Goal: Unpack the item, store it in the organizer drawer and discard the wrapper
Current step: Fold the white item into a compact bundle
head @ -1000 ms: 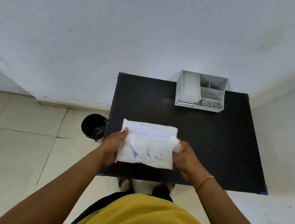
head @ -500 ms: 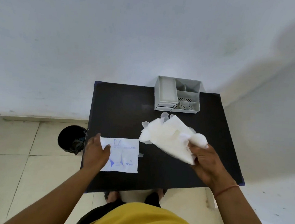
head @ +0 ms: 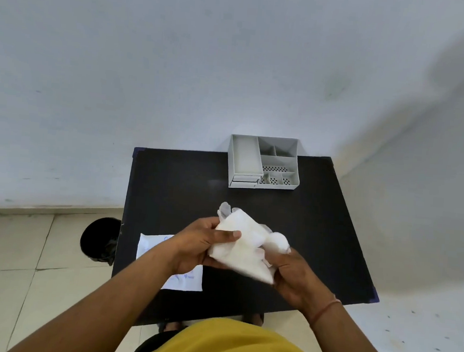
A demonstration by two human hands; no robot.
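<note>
I am gripping the white item [head: 243,250] with both hands' fingers [head: 227,235]; the organizer drawer [head: 243,181] is lying straight ahead.

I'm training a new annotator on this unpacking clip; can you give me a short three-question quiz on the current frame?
1. True or false: the white printed paper wrapper is already in the black round bin on the floor.
2. Which holds the white soft folded item? A) left hand only B) right hand only C) both hands
3. Fill in: the grey plastic compartment organizer stands at the ___ edge of the black rectangular table.

Key: 1 false, it lies on the table; 2 C; 3 far.
</note>
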